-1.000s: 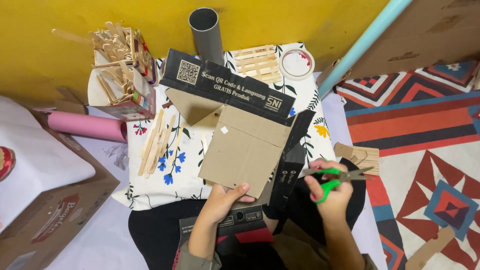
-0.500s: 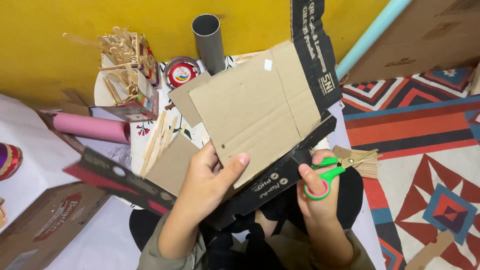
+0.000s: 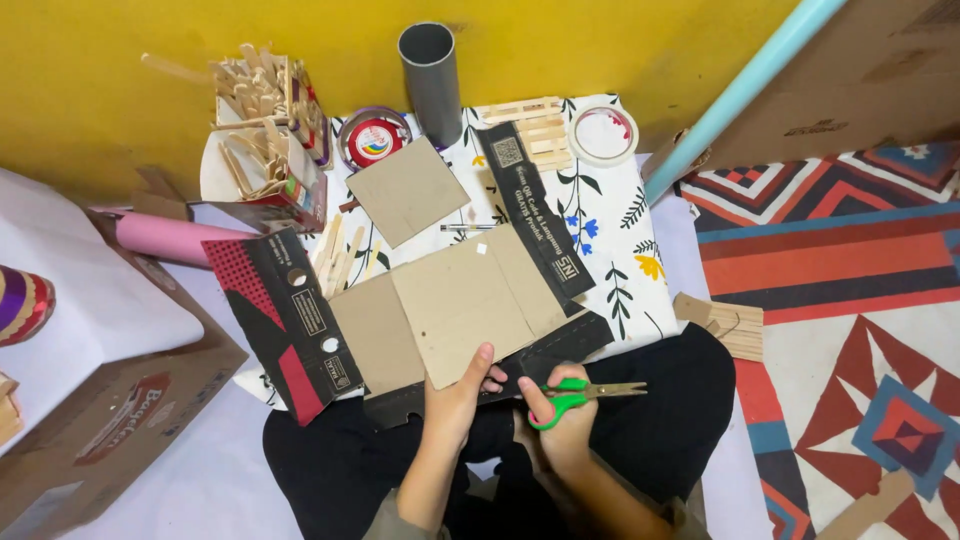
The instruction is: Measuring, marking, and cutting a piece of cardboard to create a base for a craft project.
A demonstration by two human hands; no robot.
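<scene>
A flattened cardboard box (image 3: pixel 440 310), brown inside with black and red printed flaps, lies over my lap and a flowered cloth. My left hand (image 3: pixel 460 390) grips its near edge, thumb on the brown panel. My right hand (image 3: pixel 560 415) holds green-handled scissors (image 3: pixel 585 395) just right of the box's black lower flap, blades pointing right and nearly closed. A separate square cardboard piece (image 3: pixel 405 190) rests on the cloth further back.
A grey tube (image 3: pixel 432 75), round red-lidded tin (image 3: pixel 372 138), tape roll (image 3: pixel 603 133) and wooden stick panel (image 3: pixel 530 125) sit by the yellow wall. A box of wooden sticks (image 3: pixel 270 120) and pink roll (image 3: pixel 165 238) lie left; a patterned rug (image 3: pixel 860 300) right.
The cardboard box, lifted and turned upright half a second ago, now lies flat and unfolded on my lap. My left hand moved to its near edge; the scissors stayed right.
</scene>
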